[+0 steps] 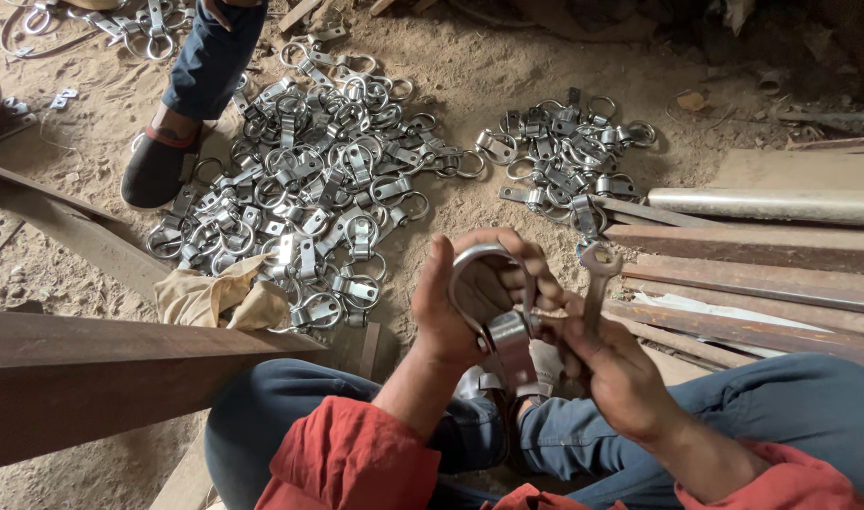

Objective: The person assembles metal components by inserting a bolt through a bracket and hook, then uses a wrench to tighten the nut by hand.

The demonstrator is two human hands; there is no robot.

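- Steel is showing bright in the ring clamp [493,293] that the person is holding above their lap: a curved loop on top, with a flat folded strap hanging from it.
- The left hand [456,307] is wrapping around the loop, thumb up along one side, fingers curling over the top, so its grip is closing on the ring clamp.
- The right hand [613,370] is gripping a small open-ended wrench [597,283], its shaft standing nearly upright and its jaw end pointing up, just beside the clamp's strap.
- The right hand's fingertips are also touching the strap near its bolt end; the bolt itself is too small to make out.
- No bin or box is holding the parts; they are lying loose on the dirt floor [470,66].
- A large heap of clamps [309,179] is spreading out ahead of the left hand, and a smaller heap [564,156] is lying ahead of the right.
- A tan cloth [210,297] is lying crumpled at the near edge of the large heap.
- Rusty flat bars [744,283] and a pale metal pipe [762,203] are lying to the right.
- Another person's foot in a dark shoe [158,165] is resting beside the large heap.
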